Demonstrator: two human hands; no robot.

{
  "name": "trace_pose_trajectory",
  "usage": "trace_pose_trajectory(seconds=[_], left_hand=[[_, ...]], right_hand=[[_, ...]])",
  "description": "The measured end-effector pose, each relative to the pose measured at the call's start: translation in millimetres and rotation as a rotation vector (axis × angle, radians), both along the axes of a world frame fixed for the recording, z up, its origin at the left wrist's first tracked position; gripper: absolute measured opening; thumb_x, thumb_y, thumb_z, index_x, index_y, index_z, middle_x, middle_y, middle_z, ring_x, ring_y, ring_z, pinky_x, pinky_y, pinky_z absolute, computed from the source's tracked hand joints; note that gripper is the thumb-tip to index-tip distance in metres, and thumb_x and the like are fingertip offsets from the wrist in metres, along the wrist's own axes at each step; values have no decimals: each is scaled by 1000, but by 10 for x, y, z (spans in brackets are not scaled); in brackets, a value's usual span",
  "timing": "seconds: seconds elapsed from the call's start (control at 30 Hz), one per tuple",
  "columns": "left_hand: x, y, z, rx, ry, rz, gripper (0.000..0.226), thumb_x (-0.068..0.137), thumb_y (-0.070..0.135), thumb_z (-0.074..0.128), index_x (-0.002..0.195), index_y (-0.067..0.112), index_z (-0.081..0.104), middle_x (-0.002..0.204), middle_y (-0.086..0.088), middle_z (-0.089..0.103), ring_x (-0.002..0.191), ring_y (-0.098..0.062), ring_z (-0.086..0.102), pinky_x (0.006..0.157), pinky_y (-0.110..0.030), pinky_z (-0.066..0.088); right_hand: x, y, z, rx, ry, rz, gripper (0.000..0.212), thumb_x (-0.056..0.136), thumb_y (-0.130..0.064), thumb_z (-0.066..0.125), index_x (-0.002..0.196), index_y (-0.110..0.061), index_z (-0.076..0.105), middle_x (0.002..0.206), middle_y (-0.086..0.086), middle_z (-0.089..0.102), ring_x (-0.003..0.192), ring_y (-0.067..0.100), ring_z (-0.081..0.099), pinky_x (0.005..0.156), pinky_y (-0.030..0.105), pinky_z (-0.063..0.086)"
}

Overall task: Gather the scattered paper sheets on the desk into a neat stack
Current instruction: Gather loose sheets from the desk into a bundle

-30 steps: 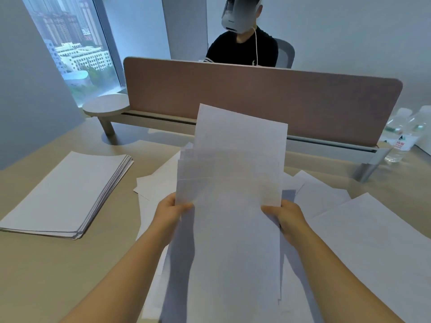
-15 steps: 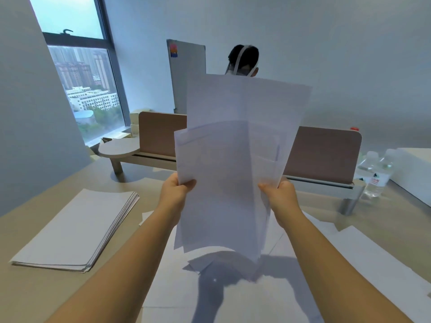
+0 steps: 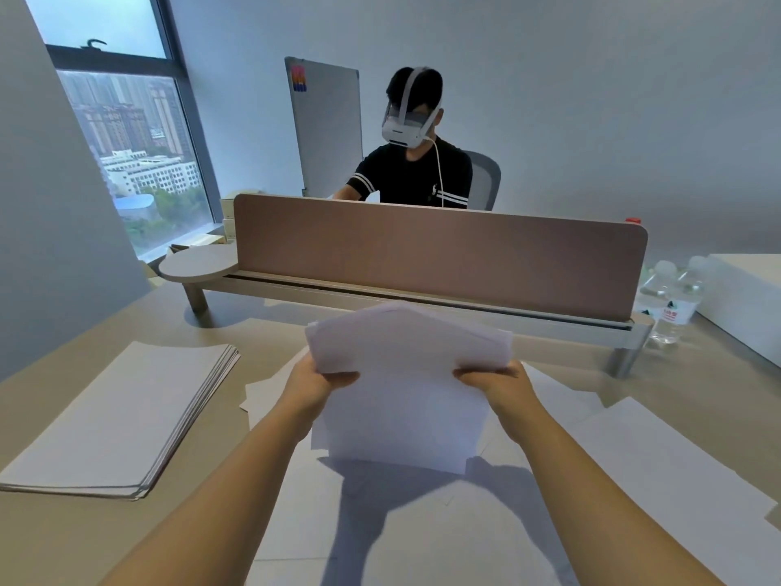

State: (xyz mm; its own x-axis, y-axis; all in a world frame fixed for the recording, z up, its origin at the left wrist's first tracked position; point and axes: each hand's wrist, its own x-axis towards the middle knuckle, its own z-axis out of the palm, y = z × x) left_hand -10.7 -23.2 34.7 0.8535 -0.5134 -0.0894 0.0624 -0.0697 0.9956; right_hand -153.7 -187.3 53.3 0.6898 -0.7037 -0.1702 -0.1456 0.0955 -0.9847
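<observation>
Pinching a bundle of sheets (image 3: 405, 374) by its sides (top flopping over), left hand (image 3: 310, 384) and right hand (image 3: 505, 384) grip tight.

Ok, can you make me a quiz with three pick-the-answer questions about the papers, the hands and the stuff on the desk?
1. Where is the neat stack of paper?
A. on the desk's left side
B. on the round shelf
C. behind the divider

2. How many water bottles stand at the desk's far right?
A. none
B. two
C. five

3. What is happening with the bundle of sheets?
A. it lies flat on the desk
B. one hand holds it
C. both hands grip its sides

Answers:
1. A, the stack lies flat left of the arms.
2. B, two clear bottles stand side by side.
3. C, the left hand and right hand hold it lifted above the loose sheets.
</observation>
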Motion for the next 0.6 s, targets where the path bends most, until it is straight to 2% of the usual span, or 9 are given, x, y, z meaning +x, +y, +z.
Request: trace_pose_trajectory(seconds=[0.1,0.23,0.37,0.43,0.53,0.6], left_hand=[[34,-49,24,-48,11,-10,29,64,4,74,87,16,63,87,-5,65,84,-26,59,63,-29,47],[121,-25,-102,-58,49,-78,24,77,6,69,94,19,60,94,-5,65,88,-27,61,70,-34,50],[62,58,-527,13,141,-65,53,38,24,78,89,19,64,91,-3,69,85,-27,64,71,-34,51],[9,67,-759,24,207,-61,63,30,32,77,90,20,63,93,-3,69,86,-24,64,72,-35,52],[-47,7,-905,-16,239,-42,67,32,30,80,96,18,60,98,-4,67,91,-26,62,77,-40,52],[-61,-54,-870,-41,232,-20,55,43,22,78,95,18,60,95,-2,66,88,-25,61,75,-38,53]], right_hand=[[58,-41,40,-14,-37,-81,32,81,1,65,112,2,57,102,9,58,91,28,54,80,37,45],[27,-164,-62,-52,-30,-37,26,81,-1,64,107,-3,58,101,9,60,88,28,56,80,36,46],[-49,-183,-516,26,90,28,21,82,-3,64,102,-8,57,110,16,63,94,32,60,91,44,49],[-53,-125,-713,74,119,15,26,80,-3,67,104,-7,58,112,15,63,97,32,60,93,44,48],[-3,-62,-797,106,99,-44,36,76,-3,70,110,-2,59,109,13,63,100,32,59,95,45,47],[38,-58,-740,103,53,-37,28,77,0,68,103,-4,60,102,8,62,94,29,58,88,39,48]])
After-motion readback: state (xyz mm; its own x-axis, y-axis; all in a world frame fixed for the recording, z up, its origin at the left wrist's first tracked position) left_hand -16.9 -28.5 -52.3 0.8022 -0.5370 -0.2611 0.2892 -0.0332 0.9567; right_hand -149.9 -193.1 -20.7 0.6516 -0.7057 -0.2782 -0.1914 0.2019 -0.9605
